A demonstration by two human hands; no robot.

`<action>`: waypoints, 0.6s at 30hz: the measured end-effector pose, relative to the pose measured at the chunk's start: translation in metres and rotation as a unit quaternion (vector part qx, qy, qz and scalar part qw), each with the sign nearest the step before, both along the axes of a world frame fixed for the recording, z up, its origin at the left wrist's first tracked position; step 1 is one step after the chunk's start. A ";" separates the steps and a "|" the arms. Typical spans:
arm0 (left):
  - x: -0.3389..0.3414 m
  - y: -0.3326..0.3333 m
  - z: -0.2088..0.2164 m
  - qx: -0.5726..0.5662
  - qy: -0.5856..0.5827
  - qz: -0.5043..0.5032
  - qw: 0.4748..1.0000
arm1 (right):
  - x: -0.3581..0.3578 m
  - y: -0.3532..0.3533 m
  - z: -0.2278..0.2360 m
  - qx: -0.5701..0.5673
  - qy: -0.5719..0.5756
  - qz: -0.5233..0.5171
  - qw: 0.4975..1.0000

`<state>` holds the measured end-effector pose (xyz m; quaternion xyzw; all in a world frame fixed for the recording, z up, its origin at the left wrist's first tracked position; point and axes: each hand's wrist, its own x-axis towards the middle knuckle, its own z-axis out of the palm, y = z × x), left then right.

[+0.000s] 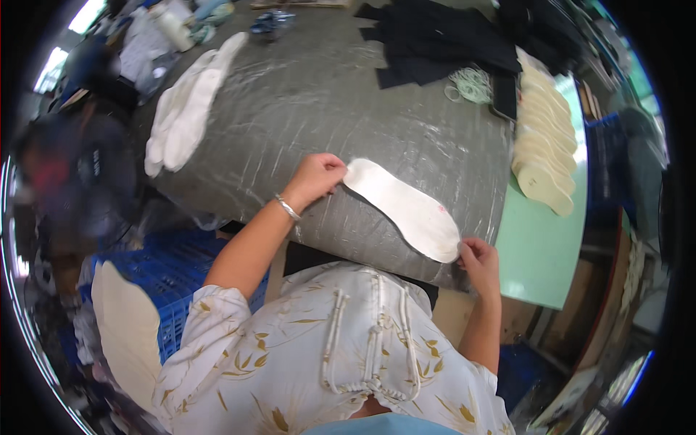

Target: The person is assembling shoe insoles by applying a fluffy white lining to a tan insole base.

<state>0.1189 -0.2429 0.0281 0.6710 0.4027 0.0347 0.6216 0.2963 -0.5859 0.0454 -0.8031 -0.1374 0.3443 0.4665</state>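
A white insole with a small pinkish mark near its wider end lies across the front of the dark, plastic-covered table. My left hand, with a bracelet at the wrist, pinches the insole's narrower far-left end. At the near-right end, my right hand grips the wider tip between thumb and fingers. How far the insole is lifted off the table I cannot tell.
White insoles lie at the table's left. Overlapping cream insoles line a pale green board on the right. Black fabric, green cord and a dark phone-like slab sit far right. A blue crate stands lower left.
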 end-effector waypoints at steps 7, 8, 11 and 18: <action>-0.083 -0.023 0.011 -0.150 -0.022 0.075 0.986 | 0.038 0.032 0.006 0.012 0.017 0.153 0.988; -0.095 -0.024 0.010 -0.206 -0.031 0.098 0.973 | 0.041 0.037 0.008 0.005 0.026 0.184 0.983; -0.123 -0.032 0.017 -0.258 -0.057 0.137 0.955 | 0.047 0.042 0.005 -0.027 0.023 0.248 0.968; -0.213 -0.056 -0.013 0.088 -0.103 0.332 0.934 | 0.057 0.031 0.028 -0.050 -0.053 0.246 0.967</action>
